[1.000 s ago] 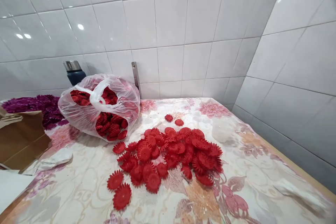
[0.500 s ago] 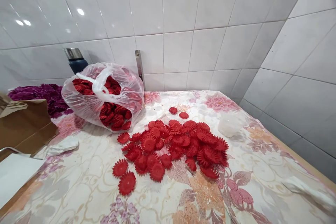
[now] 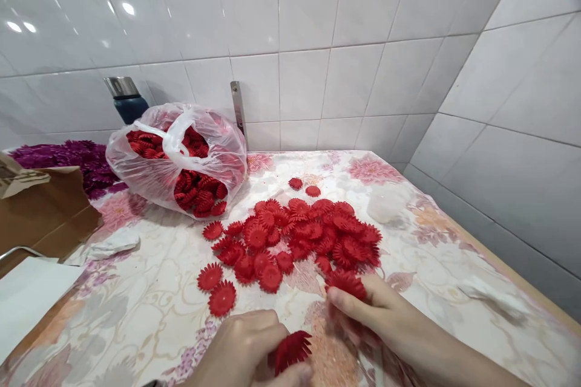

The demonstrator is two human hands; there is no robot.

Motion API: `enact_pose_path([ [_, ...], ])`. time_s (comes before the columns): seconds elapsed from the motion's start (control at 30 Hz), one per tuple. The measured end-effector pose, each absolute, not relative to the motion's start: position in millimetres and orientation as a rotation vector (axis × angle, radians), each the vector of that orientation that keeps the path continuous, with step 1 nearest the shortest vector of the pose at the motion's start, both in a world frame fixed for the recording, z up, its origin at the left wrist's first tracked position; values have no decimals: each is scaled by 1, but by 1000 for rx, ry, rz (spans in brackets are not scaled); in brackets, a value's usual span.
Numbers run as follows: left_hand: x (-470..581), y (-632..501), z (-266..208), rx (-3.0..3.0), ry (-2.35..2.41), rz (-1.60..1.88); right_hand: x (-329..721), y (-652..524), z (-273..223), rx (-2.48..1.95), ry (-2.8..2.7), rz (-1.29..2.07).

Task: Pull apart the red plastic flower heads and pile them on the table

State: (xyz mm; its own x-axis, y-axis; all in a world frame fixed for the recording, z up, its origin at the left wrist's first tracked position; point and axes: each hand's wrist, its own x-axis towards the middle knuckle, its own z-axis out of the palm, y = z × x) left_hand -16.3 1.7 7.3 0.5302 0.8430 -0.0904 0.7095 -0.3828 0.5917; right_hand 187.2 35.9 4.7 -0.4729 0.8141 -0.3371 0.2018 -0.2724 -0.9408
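At the bottom of the head view my left hand (image 3: 251, 347) is closed round a red fabric flower (image 3: 293, 351), gripped between thumb and fingers. To its right, my right hand (image 3: 370, 308) pinches another red fabric flower (image 3: 347, 284) at the near right edge of the pile. The pile of red flower pieces (image 3: 299, 233) spreads over the middle of the table, each piece round with a jagged rim. Two of them lie apart at the left front, two more at the back. Part of the right hand's fingers is hidden behind its palm.
A tied clear plastic bag (image 3: 149, 184) full of red flower pieces stands back left, before a dark blue bottle (image 3: 130, 107). Purple flowers (image 3: 84, 163), a brown cardboard box (image 3: 49, 211) and white paper (image 3: 34, 296) are at left. A crumpled clear plastic piece (image 3: 385, 204) lies right of the pile.
Both my hands have come into view from below, each with a red flower in it. The view has shifted slightly; the bag stays in place.
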Motion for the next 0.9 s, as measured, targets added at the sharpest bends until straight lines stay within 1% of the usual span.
enact_pose_path([
  [0.1,-13,3,11,2258,1317,224,185,41,9,-1156,-1637,1620],
  [0.17,-13,3,17,2208,1368,241,186,41,9,-1149,-1817,1453],
  [0.23,-14,3,22,2159,1382,361,188,40,5,-1136,-2058,1106],
  [0.3,-11,5,29,2095,1331,509,190,37,0,-1089,-2227,627],
  [0.37,-4,7,36,1997,1230,515,191,33,-6,-1032,-2276,305],
  [0.43,5,9,40,1832,1151,477,192,28,-9,-991,-2276,209],
  [0.5,14,12,40,1637,1091,547,193,24,-7,-957,-2267,178],
  [0.57,19,15,38,1574,1093,685,194,20,1,-952,-2211,214],
  [0.6,20,17,36,1569,1110,748,195,19,7,-966,-2165,294],
  [0.67,20,20,34,1569,1147,819,195,17,19,-1020,-2042,616],
  [0.77,18,20,33,1545,1114,831,194,15,32,-1036,-1823,1108],
  [0.9,15,17,33,1514,1048,837,190,18,31,-1045,-1566,1463],
])
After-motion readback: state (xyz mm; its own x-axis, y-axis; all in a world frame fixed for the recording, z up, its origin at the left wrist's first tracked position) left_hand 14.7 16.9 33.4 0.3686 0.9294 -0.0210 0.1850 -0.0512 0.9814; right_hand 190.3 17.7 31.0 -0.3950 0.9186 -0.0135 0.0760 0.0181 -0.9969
